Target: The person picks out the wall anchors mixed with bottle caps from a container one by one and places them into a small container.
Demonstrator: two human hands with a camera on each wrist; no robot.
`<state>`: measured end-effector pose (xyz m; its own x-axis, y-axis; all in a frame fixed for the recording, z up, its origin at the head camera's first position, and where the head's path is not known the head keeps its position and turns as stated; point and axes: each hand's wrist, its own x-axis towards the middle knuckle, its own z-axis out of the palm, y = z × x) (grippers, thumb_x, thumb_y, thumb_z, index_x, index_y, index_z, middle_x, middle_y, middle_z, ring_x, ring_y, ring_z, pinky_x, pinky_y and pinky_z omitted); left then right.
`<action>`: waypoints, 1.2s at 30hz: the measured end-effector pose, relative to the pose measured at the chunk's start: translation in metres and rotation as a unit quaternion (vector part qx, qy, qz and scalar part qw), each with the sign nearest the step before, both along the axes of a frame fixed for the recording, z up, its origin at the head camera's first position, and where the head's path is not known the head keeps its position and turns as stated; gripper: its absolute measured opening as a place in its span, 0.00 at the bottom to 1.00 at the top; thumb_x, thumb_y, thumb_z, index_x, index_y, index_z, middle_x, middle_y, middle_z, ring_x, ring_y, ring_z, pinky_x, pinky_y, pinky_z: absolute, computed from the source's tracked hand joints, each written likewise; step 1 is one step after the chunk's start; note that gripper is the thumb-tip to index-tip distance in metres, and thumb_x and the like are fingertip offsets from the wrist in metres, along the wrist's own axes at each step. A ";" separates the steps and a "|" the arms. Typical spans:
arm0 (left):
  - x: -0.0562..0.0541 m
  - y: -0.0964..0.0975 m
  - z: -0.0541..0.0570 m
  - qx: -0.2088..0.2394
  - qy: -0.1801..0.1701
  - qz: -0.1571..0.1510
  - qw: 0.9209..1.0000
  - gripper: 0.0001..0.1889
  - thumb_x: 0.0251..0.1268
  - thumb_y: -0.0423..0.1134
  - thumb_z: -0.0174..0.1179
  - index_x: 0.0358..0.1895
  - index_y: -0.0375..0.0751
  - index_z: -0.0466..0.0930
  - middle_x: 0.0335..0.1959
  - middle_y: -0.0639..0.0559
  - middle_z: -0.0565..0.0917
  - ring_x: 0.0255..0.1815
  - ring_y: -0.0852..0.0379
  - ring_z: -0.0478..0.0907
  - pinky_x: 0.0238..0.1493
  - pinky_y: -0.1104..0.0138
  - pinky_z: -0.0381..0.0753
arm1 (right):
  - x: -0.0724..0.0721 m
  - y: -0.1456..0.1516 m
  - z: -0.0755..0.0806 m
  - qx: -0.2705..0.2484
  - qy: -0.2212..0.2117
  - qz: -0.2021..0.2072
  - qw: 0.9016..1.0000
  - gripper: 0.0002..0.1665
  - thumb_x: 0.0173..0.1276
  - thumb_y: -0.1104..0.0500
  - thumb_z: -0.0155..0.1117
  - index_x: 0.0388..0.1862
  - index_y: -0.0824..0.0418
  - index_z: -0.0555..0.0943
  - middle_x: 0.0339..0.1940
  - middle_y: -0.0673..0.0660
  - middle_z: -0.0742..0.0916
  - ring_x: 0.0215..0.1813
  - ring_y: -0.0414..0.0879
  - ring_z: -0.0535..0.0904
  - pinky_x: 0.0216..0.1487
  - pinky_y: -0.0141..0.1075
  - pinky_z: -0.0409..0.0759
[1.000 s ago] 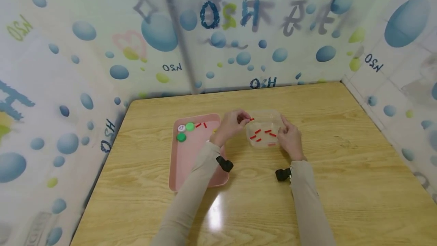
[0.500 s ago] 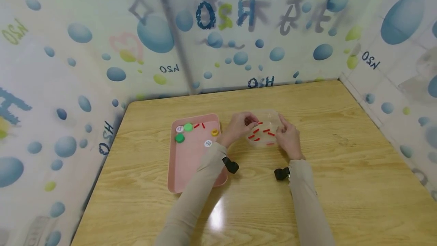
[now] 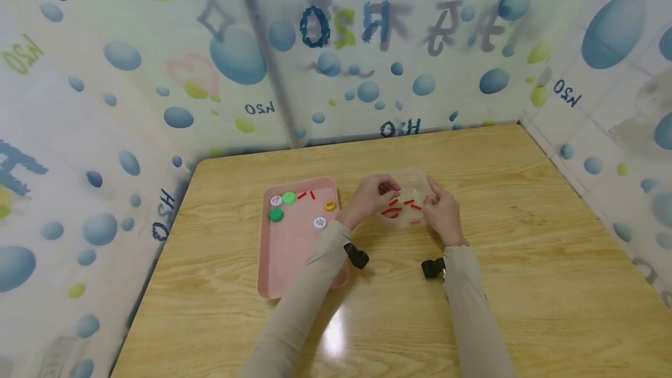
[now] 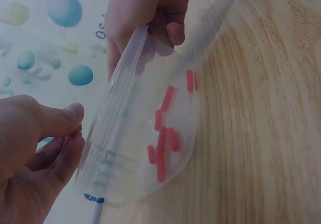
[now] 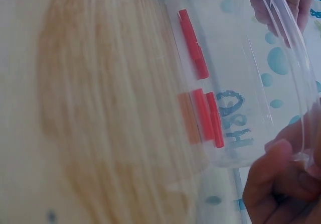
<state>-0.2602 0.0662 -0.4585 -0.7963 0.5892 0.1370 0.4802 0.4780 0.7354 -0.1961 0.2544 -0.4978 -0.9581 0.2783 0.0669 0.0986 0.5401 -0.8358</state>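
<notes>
Way in: container [image 3: 412,181] gaped upward | left side: left hand [image 3: 369,198], then tray [image 3: 283,252], blocked | right side: right hand [image 3: 443,214] obstructed

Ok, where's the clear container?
It's right of the pink tray in the head view, between the left hand and the right hand, which grips its side.

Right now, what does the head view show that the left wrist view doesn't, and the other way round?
Only the head view: the pink tray with its round caps and two loose red sticks, plus the person's sleeves and the black devices on the wrists.

Only the left wrist view: blue lettering on the wall, seen through the side of the clear container.

Both: red sticks inside the container, the right grip holding its rim, and the left grip near the opposite side.
</notes>
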 end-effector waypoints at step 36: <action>-0.005 -0.129 0.000 0.089 -0.043 0.131 0.986 0.12 0.76 0.39 0.58 0.54 0.39 0.84 0.47 0.43 0.86 0.43 0.53 0.82 0.43 0.66 0.83 | 0.006 -0.005 0.006 0.014 -0.035 0.012 0.999 0.36 0.73 0.62 0.47 0.80 0.53 0.63 0.16 0.46 0.63 0.19 0.40 0.58 0.23 0.35 0.62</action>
<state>-0.2657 -0.0627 -0.4581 -0.9316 0.3336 0.1442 0.2884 0.4373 0.8518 -0.1902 0.2494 -0.4918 -0.9672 0.2540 0.0068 0.1428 0.5657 -0.8122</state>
